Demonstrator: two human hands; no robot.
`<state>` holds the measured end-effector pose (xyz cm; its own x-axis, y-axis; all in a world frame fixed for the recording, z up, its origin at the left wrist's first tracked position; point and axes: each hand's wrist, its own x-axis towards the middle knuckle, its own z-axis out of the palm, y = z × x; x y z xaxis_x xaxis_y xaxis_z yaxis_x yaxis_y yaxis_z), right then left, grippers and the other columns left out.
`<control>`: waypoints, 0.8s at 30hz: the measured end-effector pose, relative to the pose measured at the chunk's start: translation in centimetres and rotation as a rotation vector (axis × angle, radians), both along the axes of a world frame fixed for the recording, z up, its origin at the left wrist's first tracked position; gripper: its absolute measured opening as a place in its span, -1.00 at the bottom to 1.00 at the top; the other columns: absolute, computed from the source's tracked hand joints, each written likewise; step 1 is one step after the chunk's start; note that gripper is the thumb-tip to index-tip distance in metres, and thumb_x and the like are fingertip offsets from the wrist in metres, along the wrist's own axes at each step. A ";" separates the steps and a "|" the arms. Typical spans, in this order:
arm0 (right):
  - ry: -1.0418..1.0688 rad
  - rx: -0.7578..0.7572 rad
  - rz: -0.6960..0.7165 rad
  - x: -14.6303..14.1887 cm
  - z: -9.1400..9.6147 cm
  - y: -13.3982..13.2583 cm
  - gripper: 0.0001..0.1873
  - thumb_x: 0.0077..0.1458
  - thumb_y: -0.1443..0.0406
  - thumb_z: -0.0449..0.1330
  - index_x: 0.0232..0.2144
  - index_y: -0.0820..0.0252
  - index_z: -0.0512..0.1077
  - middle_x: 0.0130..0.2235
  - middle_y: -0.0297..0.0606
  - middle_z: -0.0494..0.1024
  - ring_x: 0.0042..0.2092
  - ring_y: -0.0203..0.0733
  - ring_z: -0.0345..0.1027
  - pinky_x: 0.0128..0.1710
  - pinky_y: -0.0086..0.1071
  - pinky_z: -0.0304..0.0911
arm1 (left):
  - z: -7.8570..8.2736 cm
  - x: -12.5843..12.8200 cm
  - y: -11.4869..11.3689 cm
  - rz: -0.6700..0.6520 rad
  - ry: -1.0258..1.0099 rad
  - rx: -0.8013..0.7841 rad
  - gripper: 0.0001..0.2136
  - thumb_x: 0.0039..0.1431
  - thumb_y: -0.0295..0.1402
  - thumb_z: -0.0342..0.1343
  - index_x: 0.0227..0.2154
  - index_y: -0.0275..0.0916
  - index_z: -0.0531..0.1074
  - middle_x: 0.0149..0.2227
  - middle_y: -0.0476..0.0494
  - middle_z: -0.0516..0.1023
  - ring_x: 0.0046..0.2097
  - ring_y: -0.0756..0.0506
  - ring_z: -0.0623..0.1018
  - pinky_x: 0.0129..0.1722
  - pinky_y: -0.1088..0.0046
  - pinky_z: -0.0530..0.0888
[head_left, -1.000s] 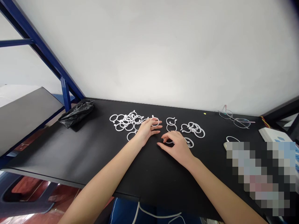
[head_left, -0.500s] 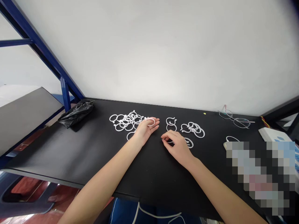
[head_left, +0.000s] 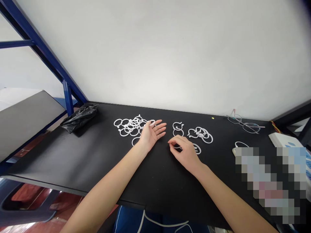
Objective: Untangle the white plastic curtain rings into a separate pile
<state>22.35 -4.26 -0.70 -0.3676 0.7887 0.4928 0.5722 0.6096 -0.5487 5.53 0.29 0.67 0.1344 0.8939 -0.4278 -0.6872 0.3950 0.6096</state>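
My left hand [head_left: 152, 134] is turned palm up with its fingers stretched out. A white open ring with small knobbed ends [head_left: 152, 122] sits between its thumb and the base of the index finger, partly hidden by the thumb. Just behind this hand lies a heap of similar white rings [head_left: 133, 123]. My right hand [head_left: 184, 149] is closed in a pinch, thumb and index fingertips together. A white arc shows through the gap under its fingers; whether it is held I cannot tell. Beyond the right hand lie two linked white rings [head_left: 178, 128].
More linked white rings [head_left: 201, 134] lie right of centre on the black table [head_left: 80, 155]. A crumpled black plastic bag [head_left: 80, 118] rests at the left. Eyeglasses [head_left: 245, 124] and a white box [head_left: 282, 140] are at the right. A pale wall rises behind.
The white ring in my left hand has turned and shifted left toward the thumb, and the fingers have spread wider. My right hand has barely moved.
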 end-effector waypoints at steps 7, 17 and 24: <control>0.143 0.095 -0.059 -0.2 0.3 -0.2 -0.79 0.11 0.49 0.06 -0.38 0.11 0.40 -0.37 -0.28 0.51 -0.34 -0.18 0.41 -0.30 -0.29 0.36 | -0.2 -0.3 0.2 0.015 -0.053 -0.036 -0.62 0.35 -0.23 -0.20 -0.13 -0.35 0.47 -0.12 -0.33 0.58 -0.29 -0.05 0.56 -0.29 0.46 0.49; 0.274 0.222 -0.082 -0.3 0.6 -0.3 -0.83 0.14 0.46 0.15 -0.38 0.10 0.43 -0.31 -0.24 0.58 -0.24 -0.14 0.51 -0.22 -0.21 0.45 | 0.2 -0.2 -0.1 -0.024 -0.128 -0.059 -0.61 0.36 -0.21 -0.17 -0.19 -0.39 0.48 -0.28 -0.25 0.56 -0.34 -0.01 0.54 -0.34 0.51 0.47; 0.314 0.225 -0.069 -0.3 0.6 -0.4 -0.85 0.12 0.46 0.21 -0.34 0.10 0.45 -0.22 -0.20 0.60 -0.18 -0.12 0.52 -0.15 -0.17 0.47 | 0.5 0.0 -0.4 -0.149 -0.048 0.019 -0.73 0.28 -0.27 0.00 -0.25 -0.35 0.53 -0.28 -0.18 0.56 -0.35 0.04 0.52 -0.37 0.56 0.44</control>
